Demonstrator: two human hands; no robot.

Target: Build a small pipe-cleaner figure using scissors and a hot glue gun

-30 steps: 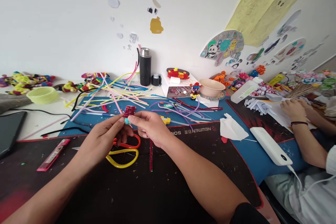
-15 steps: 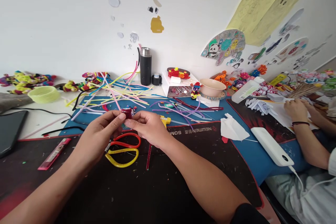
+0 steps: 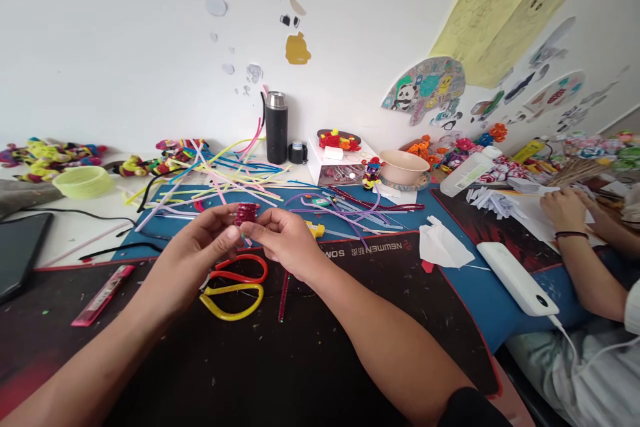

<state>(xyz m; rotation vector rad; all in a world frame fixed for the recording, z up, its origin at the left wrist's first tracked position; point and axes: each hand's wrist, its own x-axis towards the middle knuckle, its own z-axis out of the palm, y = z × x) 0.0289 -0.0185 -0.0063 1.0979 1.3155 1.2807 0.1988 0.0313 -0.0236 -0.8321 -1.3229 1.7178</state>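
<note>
Between my fingertips is a small dark red, glittery coil of pipe cleaner (image 3: 246,213). My left hand (image 3: 207,243) pinches it from the left, thumb in front. From the other side my right hand (image 3: 285,237) grips it with thumb and bent fingers. Just below my hands lie scissors (image 3: 235,303) with one red and one yellow handle, their blades partly hidden by my left hand. A dark red glittery strip (image 3: 283,297) lies on the black mat under my right wrist. Behind my right hand a yellow tool (image 3: 315,229) shows in part.
Pipe cleaners (image 3: 225,177) in many colours spread behind my hands. A black thermos (image 3: 277,127) stands at the wall. A pink packet (image 3: 103,295) lies left, a white power bank (image 3: 519,279) right. Beyond it, a co-worker's hands (image 3: 567,213) handle paper strips.
The dark red coil has been turned between my fingers and lifted slightly; its ridged side now shows instead of the blue and white bits. My left fingers have opened out a little.
</note>
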